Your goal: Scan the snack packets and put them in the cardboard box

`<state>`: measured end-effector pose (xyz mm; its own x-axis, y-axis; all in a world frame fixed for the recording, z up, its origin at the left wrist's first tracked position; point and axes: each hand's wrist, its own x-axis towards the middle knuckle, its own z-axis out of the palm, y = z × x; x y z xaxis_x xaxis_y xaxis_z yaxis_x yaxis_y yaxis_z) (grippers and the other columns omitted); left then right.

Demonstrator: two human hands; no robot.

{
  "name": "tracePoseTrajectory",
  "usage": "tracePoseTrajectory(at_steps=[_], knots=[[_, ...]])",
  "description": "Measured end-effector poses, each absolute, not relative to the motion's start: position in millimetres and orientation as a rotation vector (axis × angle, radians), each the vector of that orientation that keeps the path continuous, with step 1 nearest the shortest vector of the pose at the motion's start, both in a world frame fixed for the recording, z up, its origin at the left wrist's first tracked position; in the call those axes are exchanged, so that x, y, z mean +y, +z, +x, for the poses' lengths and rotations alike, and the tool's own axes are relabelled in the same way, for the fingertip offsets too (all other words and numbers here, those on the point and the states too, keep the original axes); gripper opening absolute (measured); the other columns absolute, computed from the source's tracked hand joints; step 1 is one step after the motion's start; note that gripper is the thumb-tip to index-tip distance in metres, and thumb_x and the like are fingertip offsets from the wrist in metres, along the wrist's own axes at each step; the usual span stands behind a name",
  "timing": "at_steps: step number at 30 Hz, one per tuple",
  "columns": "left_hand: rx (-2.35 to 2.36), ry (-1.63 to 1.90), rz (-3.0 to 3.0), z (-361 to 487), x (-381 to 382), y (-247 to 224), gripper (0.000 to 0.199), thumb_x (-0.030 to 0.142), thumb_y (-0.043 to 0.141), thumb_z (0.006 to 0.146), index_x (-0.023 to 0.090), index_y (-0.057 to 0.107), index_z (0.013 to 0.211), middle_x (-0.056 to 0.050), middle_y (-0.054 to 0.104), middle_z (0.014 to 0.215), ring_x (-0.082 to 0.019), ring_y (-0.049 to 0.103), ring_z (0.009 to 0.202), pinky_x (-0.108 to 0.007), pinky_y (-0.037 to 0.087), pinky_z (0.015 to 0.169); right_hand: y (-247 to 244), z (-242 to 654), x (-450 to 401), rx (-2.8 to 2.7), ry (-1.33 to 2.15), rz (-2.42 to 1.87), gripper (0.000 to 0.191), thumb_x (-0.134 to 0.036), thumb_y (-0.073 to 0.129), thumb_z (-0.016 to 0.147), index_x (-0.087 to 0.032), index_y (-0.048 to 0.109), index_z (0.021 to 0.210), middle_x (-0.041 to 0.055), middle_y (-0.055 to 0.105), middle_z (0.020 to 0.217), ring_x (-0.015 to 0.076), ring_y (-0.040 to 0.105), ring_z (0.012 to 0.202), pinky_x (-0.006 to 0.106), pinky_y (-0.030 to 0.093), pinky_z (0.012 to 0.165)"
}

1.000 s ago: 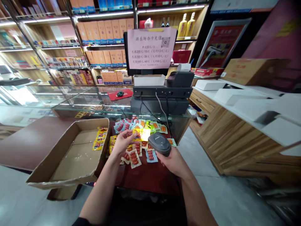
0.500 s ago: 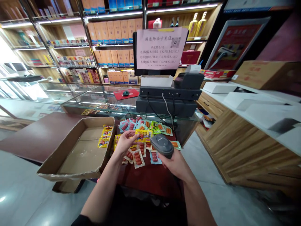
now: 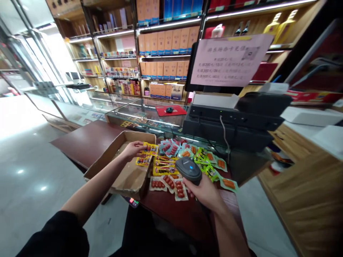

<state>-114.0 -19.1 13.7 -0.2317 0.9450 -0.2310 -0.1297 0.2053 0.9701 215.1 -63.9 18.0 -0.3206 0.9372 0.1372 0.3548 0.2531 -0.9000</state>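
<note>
My left hand (image 3: 133,150) pinches a yellow snack packet (image 3: 150,148) over the right side of a cardboard box (image 3: 93,166). Another yellow packet (image 3: 143,161) is just below it, inside the box. In my right hand (image 3: 205,191) is a dark barcode scanner (image 3: 189,169) with a blue light on top. Around the scanner on the dark red table lie long yellow packets (image 3: 164,165), green packets (image 3: 202,156), blue-edged sausage packs (image 3: 170,147) and clear packs of red sausages (image 3: 180,190).
Behind the packets stands a glass counter (image 3: 128,110) with a mouse (image 3: 169,110) on a red mat. A black register with a printer (image 3: 264,103) and a paper sign (image 3: 227,62) stands at the right. Shelves of boxes line the back.
My left hand has moved left, carrying the yellow packet away from the scanner to over the box. The scanner's blue light now shows. The view has turned left.
</note>
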Motion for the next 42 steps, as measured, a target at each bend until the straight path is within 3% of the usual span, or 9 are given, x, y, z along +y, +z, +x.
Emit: tracePoseTrajectory(at_steps=[4,9,14,17,21,26,31,34,42], knots=[[1.513,1.157,0.786,-141,-8,-5,0.049,0.033,0.093,0.044,0.012,0.062,0.075,-0.004,0.068,0.069,-0.011,0.062,0.057,-0.022,0.053,0.053,14,190,-59,-1.841,1.192,-1.206,0.016,-0.038,0.065,0.076,-0.023,0.066,0.072,0.0013,0.064,0.05,0.0191,0.059,0.043,0.029,0.047,0.042],[1.517,1.134,0.759,-166,-1,-16,0.047,0.028,0.094,0.04,0.012,0.06,0.067,-0.005,0.068,0.066,-0.011,0.061,0.054,-0.024,0.053,0.053,11,171,-54,-1.866,1.238,-1.258,0.018,-0.04,0.064,0.077,-0.022,0.066,0.078,0.0008,0.064,0.051,0.0186,0.057,0.04,0.029,0.046,0.04],[1.623,1.011,0.793,-172,-1,-31,0.045,0.029,0.094,0.037,0.013,0.058,0.06,0.0,0.062,0.052,-0.01,0.056,0.045,-0.024,0.051,0.05,9,156,-48,-1.965,1.055,-1.186,0.024,-0.036,0.066,0.074,-0.019,0.07,0.091,0.0058,0.075,0.079,0.0245,0.07,0.074,0.033,0.055,0.064],[1.675,0.965,0.833,-168,0,-39,0.044,0.031,0.093,0.038,0.014,0.059,0.06,0.002,0.06,0.049,-0.011,0.056,0.043,-0.026,0.052,0.051,7,152,-46,-1.993,1.075,-1.175,0.021,-0.035,0.066,0.075,-0.018,0.071,0.087,0.0046,0.073,0.071,0.0236,0.068,0.068,0.032,0.054,0.061],[1.853,0.816,1.111,-170,0,-39,0.037,0.037,0.089,0.045,0.015,0.068,0.065,-0.002,0.064,0.053,-0.015,0.06,0.047,-0.026,0.05,0.054,9,155,-46,-2.015,1.063,-1.212,0.018,-0.033,0.064,0.076,-0.019,0.07,0.085,0.0014,0.069,0.06,0.0212,0.064,0.056,0.033,0.054,0.059],[2.153,0.754,1.711,-162,-5,-8,0.029,0.039,0.081,0.06,0.018,0.076,0.079,-0.01,0.074,0.082,-0.023,0.068,0.077,-0.025,0.048,0.068,19,171,-48,-1.939,0.983,-1.203,0.027,-0.032,0.067,0.073,-0.018,0.072,0.095,0.0073,0.076,0.092,0.0279,0.07,0.086,0.039,0.055,0.08],[1.919,0.772,2.042,-84,-4,33,0.029,0.043,0.068,0.077,0.019,0.078,0.091,-0.009,0.074,0.088,-0.023,0.067,0.075,-0.027,0.046,0.07,23,207,-54,-1.832,0.964,-1.206,0.023,-0.034,0.068,0.073,-0.02,0.073,0.09,0.0068,0.076,0.083,0.0285,0.07,0.086,0.037,0.056,0.074],[1.752,0.827,2.195,-13,-2,45,0.03,0.041,0.067,0.078,0.019,0.077,0.096,-0.008,0.072,0.088,-0.022,0.066,0.075,-0.028,0.047,0.071,20,240,-60,-1.72,0.955,-1.272,0.018,-0.035,0.068,0.074,-0.02,0.072,0.083,0.0043,0.071,0.062,0.0254,0.069,0.069,0.033,0.055,0.06],[1.359,0.667,2.441,147,9,22,0.025,0.029,0.063,0.083,0.019,0.074,0.103,-0.01,0.069,0.1,-0.023,0.064,0.09,-0.031,0.049,0.081,3,339,-86,-1.537,0.823,-1.607,0.024,-0.042,0.065,0.076,-0.018,0.064,0.076,0.0009,0.064,0.052,0.0175,0.06,0.046,0.027,0.045,0.047]])
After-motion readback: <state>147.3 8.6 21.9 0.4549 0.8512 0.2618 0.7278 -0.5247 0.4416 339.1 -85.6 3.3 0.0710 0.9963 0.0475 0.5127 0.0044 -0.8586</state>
